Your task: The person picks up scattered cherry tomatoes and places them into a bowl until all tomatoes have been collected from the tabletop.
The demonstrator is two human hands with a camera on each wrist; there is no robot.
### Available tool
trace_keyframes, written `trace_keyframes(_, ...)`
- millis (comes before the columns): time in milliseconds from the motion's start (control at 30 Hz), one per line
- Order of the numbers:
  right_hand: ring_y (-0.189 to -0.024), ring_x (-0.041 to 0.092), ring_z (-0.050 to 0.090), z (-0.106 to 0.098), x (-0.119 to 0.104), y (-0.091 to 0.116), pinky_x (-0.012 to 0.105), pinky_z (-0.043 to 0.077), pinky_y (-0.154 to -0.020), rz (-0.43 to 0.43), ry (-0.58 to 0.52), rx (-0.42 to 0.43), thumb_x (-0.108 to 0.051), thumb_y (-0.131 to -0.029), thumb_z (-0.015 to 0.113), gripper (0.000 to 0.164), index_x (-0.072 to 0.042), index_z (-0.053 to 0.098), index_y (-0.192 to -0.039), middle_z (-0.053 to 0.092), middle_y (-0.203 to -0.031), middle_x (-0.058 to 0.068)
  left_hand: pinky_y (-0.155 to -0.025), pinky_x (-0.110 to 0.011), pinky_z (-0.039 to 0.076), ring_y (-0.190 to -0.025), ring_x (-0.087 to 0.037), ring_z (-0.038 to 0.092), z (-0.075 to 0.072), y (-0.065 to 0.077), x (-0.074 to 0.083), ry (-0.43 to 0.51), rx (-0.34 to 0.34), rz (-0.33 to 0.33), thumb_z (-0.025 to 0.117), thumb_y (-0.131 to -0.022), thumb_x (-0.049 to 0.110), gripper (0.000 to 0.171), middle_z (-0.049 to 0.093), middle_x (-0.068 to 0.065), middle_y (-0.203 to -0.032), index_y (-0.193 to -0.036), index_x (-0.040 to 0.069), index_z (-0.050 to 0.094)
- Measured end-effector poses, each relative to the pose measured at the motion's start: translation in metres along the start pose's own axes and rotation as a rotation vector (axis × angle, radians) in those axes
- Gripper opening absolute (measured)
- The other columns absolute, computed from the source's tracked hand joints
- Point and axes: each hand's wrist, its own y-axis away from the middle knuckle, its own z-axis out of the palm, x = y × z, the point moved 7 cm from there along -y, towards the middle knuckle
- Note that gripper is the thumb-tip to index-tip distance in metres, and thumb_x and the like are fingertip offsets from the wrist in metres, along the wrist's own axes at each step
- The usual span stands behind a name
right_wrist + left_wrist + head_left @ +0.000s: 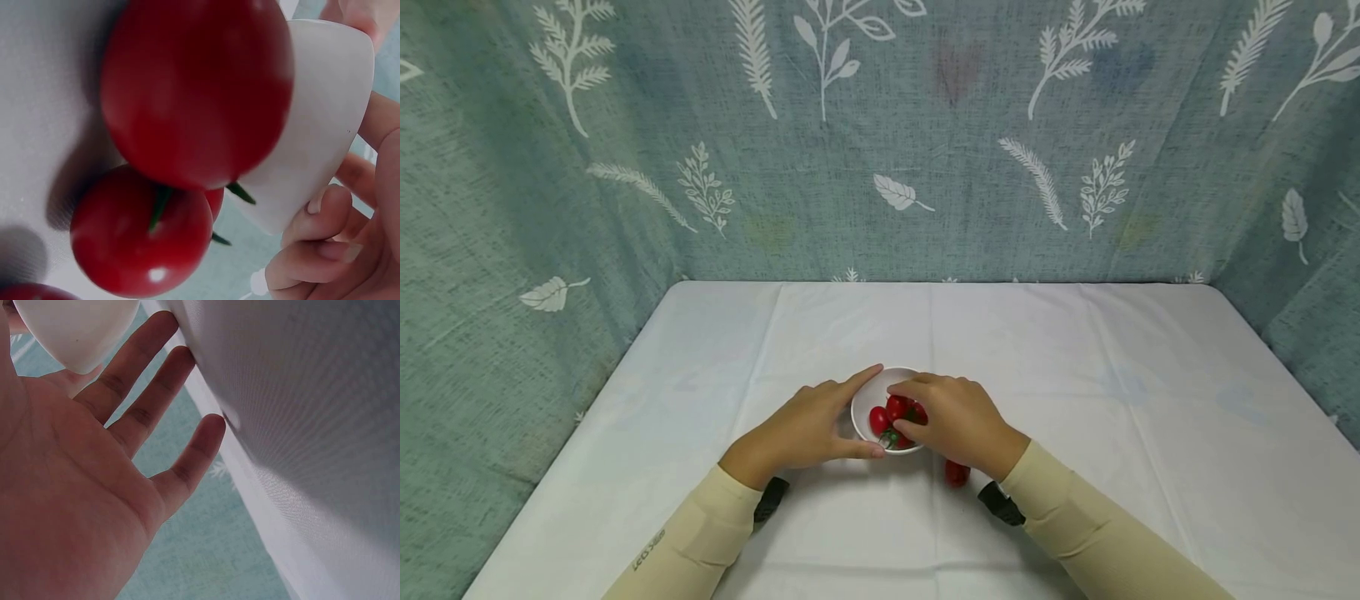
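**Both hands at the small white bowl**

Currently the white bowl [868, 398] is found at the table's near middle, directly between the two hands. It is braced from its left side by the left hand [808, 429], whose fingers are kept straight and spread, the forefinger laid along the far rim and the thumb along the near rim. The bowl's right half is covered by the right hand [955, 421], fingers curled down into the red tomatoes [887, 415]; whether one is actually pinched cannot be told. The right hand is thus the nearer to the fruit. More tomatoes [187, 94] are seen on the white cloth [1075, 400] just outside the bowl, beneath the right wrist.
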Motion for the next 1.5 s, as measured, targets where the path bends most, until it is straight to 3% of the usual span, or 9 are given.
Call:
trace_keyframes(467, -0.072, 0.002, 0.058, 0.004, -0.002, -0.002, 0.022, 0.045, -0.058, 0.005, 0.036, -0.03, -0.036, -0.078, 0.071, 0.039, -0.026, 0.064, -0.114, 0.066, -0.107, -0.009, -0.084, -0.035, 0.042, -0.095, -0.011, 0.055, -0.001, 0.001, 0.0, 0.003, -0.004, -0.004, 0.067, -0.062, 0.071, 0.102, 0.059, 0.009, -0.114, -0.145, 0.04, 0.018)
trace_keyframes(900, -0.096, 0.011, 0.064, -0.004, 0.005, 0.007, 0.031, 0.052, -0.071, 0.026, -0.013, 0.0, -0.037, -0.077, 0.072, 0.043, -0.027, 0.063, -0.118, 0.064, -0.117, -0.004, -0.085, -0.036, 0.043, -0.097, -0.011, 0.056, 0.0, 0.001, 0.001, 0.0, 0.013, 0.008, 0.066, -0.061, 0.072, 0.102, 0.06, 0.008, -0.114, -0.145, 0.039, 0.019)
trace_keyframes(1100, -0.083, 0.009, 0.064, -0.017, 0.009, 0.019, 0.027, 0.051, -0.067, 0.013, -0.025, 0.055, -0.032, -0.078, 0.071, 0.039, -0.026, 0.064, -0.116, 0.065, -0.108, -0.005, -0.094, -0.043, 0.039, -0.097, -0.011, 0.056, -0.001, 0.0, 0.002, -0.012, 0.024, 0.012, 0.067, -0.061, 0.072, 0.102, 0.061, 0.007, -0.114, -0.145, 0.038, 0.021)
trace_keyframes(1233, -0.075, 0.007, 0.061, -0.021, 0.013, 0.027, 0.022, 0.048, -0.063, 0.02, -0.008, 0.07, -0.03, -0.079, 0.071, 0.038, -0.027, 0.064, -0.116, 0.065, -0.107, -0.006, -0.092, -0.043, 0.041, -0.096, -0.01, 0.056, -0.001, 0.0, 0.002, -0.022, 0.029, 0.01, 0.067, -0.06, 0.072, 0.102, 0.061, 0.007, -0.112, -0.145, 0.038, 0.022)
trace_keyframes(1500, -0.076, 0.007, 0.061, -0.027, 0.022, 0.039, 0.022, 0.049, -0.064, 0.042, 0.006, 0.089, -0.028, -0.08, 0.069, 0.036, -0.026, 0.064, -0.115, 0.064, -0.105, -0.009, -0.088, -0.04, 0.043, -0.097, -0.01, 0.056, 0.0, 0.0, 0.001, -0.021, 0.027, 0.01, 0.066, -0.06, 0.073, 0.103, 0.061, 0.006, -0.114, -0.145, 0.037, 0.022)
